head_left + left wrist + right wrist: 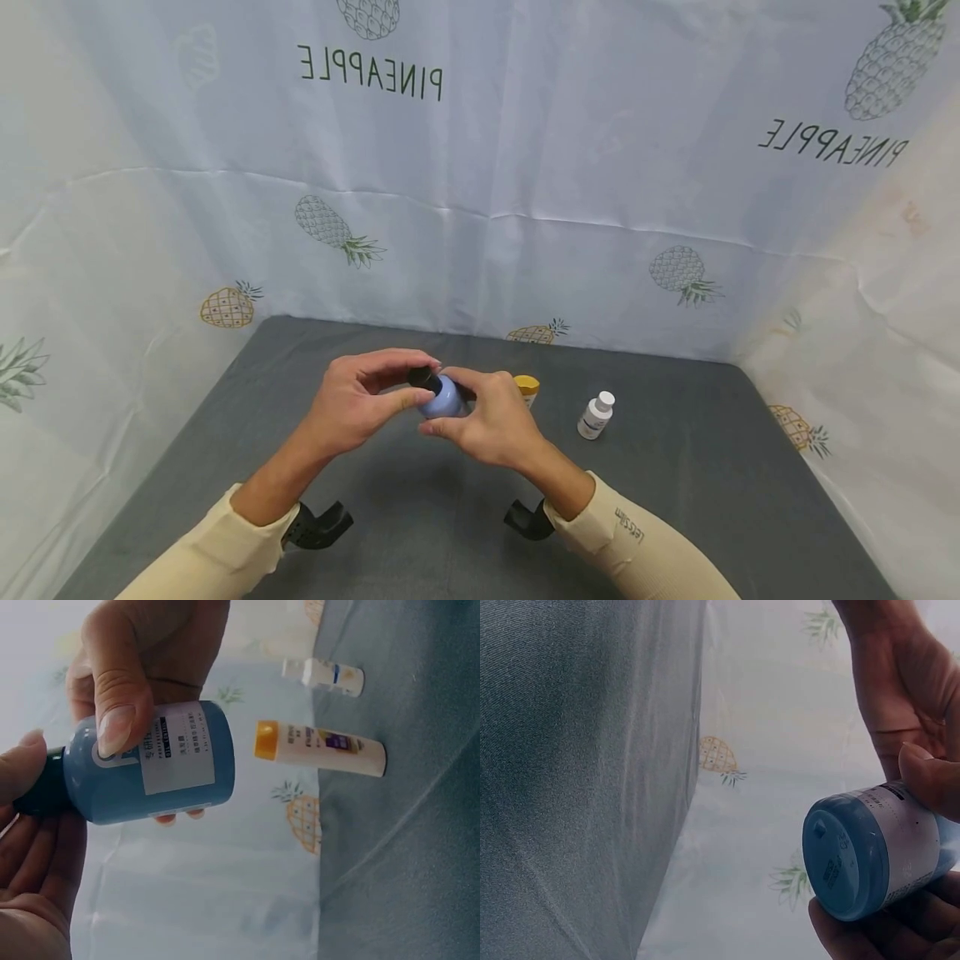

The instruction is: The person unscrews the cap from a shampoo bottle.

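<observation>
A small blue bottle point(444, 400) with a white label and a black cap point(423, 379) is held in the air above the grey table point(675, 500), lying roughly sideways. My left hand point(425, 381) pinches the cap between thumb and fingers. My right hand point(448, 408) grips the bottle's body, thumb on the label. In the left wrist view the bottle point(150, 765) fills the left side, with its cap point(37, 799) against my left fingers. The right wrist view shows the bottle's round base point(847, 855) and my right thumb on its side.
A cream tube with a yellow cap point(527, 387) stands just behind my right hand. A small white bottle point(596, 415) stands to its right. A pineapple-print sheet point(480, 208) walls the table at the back and on both sides.
</observation>
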`<action>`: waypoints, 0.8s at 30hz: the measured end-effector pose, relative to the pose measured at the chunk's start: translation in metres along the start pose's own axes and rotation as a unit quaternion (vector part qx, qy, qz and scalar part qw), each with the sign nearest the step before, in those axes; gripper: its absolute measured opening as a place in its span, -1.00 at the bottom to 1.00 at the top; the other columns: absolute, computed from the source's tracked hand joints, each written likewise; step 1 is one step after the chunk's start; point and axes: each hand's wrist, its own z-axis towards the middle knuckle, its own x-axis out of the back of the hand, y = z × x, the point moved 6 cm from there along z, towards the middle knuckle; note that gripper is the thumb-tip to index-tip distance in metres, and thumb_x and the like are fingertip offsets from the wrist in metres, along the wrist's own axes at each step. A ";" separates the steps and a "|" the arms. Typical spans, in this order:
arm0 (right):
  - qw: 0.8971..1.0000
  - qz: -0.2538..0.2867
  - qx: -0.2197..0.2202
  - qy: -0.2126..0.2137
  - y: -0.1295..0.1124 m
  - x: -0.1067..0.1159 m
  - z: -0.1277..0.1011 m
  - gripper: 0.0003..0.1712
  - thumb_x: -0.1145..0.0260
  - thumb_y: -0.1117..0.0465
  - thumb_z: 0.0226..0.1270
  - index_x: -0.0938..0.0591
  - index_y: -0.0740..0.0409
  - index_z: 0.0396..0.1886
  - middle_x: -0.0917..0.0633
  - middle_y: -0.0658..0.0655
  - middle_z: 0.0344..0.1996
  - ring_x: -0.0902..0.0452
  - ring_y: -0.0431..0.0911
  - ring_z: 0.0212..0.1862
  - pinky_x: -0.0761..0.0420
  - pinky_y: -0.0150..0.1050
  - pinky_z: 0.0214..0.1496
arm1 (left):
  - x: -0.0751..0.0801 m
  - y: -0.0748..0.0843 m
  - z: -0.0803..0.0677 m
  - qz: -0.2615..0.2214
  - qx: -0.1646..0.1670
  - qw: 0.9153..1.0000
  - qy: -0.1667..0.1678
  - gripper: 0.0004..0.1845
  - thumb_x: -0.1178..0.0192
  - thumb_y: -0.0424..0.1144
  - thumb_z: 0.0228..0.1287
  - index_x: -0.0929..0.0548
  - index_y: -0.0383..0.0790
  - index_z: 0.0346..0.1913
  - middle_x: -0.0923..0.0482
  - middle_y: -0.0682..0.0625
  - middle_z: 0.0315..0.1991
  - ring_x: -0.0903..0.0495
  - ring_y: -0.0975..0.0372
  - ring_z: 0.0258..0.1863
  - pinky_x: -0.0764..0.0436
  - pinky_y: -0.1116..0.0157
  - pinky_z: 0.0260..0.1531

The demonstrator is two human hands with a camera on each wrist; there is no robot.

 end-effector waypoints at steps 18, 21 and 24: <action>1.000 -0.010 -0.001 0.004 -0.002 0.005 -0.001 -0.39 -0.67 0.09 0.10 -0.74 0.12 0.17 -0.85 0.05 -0.12 -0.71 -0.23 -0.27 -0.65 -0.42 -0.32 | -0.004 0.006 0.002 -0.017 -0.022 0.998 -0.052 -0.54 -0.34 -0.58 0.29 -0.64 -0.42 0.25 -0.65 -0.38 0.18 -0.69 0.38 0.17 -0.66 0.42 0.21; 1.000 -0.008 0.000 0.003 -0.002 0.006 -0.002 -0.39 -0.67 0.10 0.11 -0.74 0.12 0.18 -0.85 0.06 -0.11 -0.72 -0.23 -0.26 -0.65 -0.42 -0.31 | -0.004 0.006 0.002 -0.018 -0.021 0.998 -0.050 -0.58 -0.34 -0.59 0.29 -0.66 -0.44 0.21 -0.66 -0.38 0.14 -0.70 0.39 0.12 -0.68 0.42 0.18; 1.000 -0.008 0.002 0.003 -0.002 0.006 -0.002 -0.39 -0.67 0.10 0.10 -0.74 0.11 0.18 -0.85 0.06 -0.11 -0.72 -0.23 -0.26 -0.65 -0.42 -0.31 | -0.004 0.005 0.002 -0.019 -0.022 0.998 -0.047 -0.60 -0.35 -0.59 0.28 -0.67 -0.44 0.19 -0.67 -0.36 0.11 -0.71 0.38 0.10 -0.69 0.41 0.17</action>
